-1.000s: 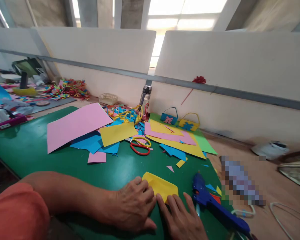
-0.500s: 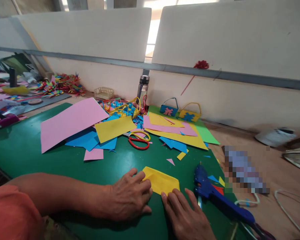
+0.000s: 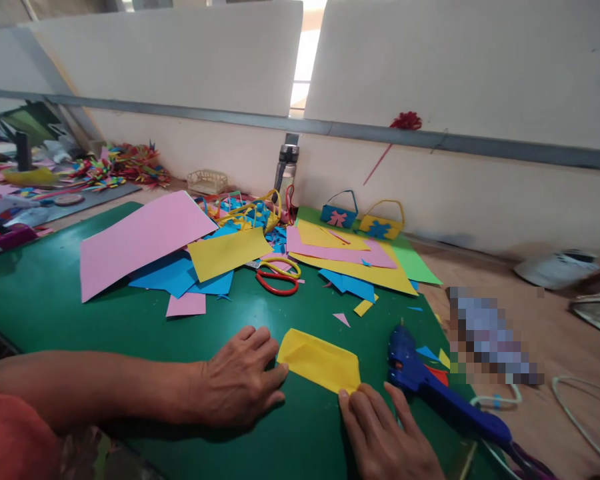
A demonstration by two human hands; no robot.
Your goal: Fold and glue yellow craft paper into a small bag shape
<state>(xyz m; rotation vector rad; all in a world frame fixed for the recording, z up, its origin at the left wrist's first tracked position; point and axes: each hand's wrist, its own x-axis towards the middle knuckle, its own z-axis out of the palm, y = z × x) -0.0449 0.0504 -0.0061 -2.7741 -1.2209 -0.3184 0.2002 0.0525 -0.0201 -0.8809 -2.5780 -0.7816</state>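
Note:
A folded piece of yellow craft paper (image 3: 320, 360) lies on the green table mat in front of me, with a crease along its top. My left hand (image 3: 240, 380) is bent palm down at its left end, and fingertips hold that lower left corner against the mat. At the lower right corner my right hand (image 3: 385, 427) grips the paper's edge, its fingertips pressed together there. Just right of that hand lies a blue hot glue gun (image 3: 430, 393), nozzle pointing away from me. Scissors (image 3: 279, 283) with red and yellow handles rest beyond the paper.
Pink sheets (image 3: 145, 243), yellow sheets (image 3: 230, 252) and blue sheets (image 3: 165, 275) spread across the mat (image 3: 80, 327). Behind stand a bottle (image 3: 286, 170), a blue paper bag (image 3: 339, 215) and a yellow paper bag (image 3: 380, 227). A white cord (image 3: 495, 400) runs at right.
My left hand has slid left and its fingers have come off the paper's top face to its end. My right hand has shifted right to the lower right corner.

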